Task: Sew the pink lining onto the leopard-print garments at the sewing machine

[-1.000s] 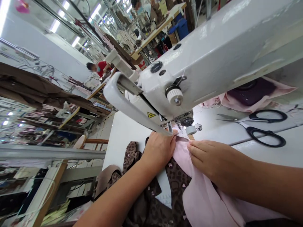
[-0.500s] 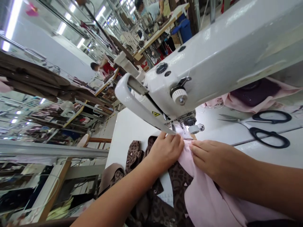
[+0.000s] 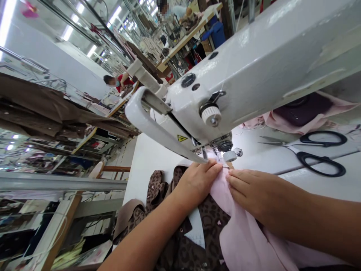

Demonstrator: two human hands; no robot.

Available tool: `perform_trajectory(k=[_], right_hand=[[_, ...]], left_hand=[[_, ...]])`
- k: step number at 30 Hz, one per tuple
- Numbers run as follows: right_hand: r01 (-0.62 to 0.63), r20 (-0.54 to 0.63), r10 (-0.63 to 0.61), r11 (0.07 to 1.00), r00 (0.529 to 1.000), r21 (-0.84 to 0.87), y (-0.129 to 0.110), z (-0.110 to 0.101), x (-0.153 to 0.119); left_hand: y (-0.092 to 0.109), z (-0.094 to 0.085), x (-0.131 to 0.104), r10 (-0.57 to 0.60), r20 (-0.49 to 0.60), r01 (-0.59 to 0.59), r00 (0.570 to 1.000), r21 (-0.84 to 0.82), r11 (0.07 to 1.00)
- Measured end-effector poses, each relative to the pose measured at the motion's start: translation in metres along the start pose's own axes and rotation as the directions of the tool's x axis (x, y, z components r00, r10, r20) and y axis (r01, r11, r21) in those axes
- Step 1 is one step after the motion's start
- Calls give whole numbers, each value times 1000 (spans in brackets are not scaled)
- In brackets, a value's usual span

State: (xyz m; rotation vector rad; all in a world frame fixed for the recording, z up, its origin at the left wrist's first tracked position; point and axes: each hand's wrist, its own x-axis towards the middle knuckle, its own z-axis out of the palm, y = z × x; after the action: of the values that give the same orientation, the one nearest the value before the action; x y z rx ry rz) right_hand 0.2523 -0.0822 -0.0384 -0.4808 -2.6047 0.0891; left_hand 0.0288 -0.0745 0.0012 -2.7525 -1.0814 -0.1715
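In the lower centre of the frame, pink fabric [image 3: 239,233] is steadied beside the sewing machine [image 3: 239,79], pinched by the fingers of the right hand [image 3: 254,188], seemingly for guidance, and pressed by the left hand [image 3: 194,182], whose grip cannot be told.

No words, brands or numbers can be read. One sign can be made out: a yellow label [image 3: 182,138] with a black symbol, stuck on the head of the white machine [image 3: 254,67], left of the dial [image 3: 211,114], right beside the lever [image 3: 163,130]. Symbol too small to be identified. Near side: faint scale-like marks are seen on the white patch [image 3: 196,229] showing between pieces of dark cloth [image 3: 211,218]; figures can't be resolved. Far left: yellow-and-black striping is seen on the floor tape [image 3: 125,151].
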Motion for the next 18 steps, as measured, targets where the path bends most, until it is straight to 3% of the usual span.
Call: perform_trajectory(k=[4, 10, 18], right_hand=[[39, -24, -39, 999, 999, -10, -1, 0, -2], [86, -29, -88, 995, 996, -57, -2, 3, -3], [107, -22, -108, 992, 994, -67, 1, 0, -1]], left_hand=[[-1, 1, 3, -40, -25, 41, 999, 24, 999], [-2, 4, 7, 103, -37, -97, 994, 149, 984], [-11, 5, 4, 101, -49, -92, 994, 153, 984]])
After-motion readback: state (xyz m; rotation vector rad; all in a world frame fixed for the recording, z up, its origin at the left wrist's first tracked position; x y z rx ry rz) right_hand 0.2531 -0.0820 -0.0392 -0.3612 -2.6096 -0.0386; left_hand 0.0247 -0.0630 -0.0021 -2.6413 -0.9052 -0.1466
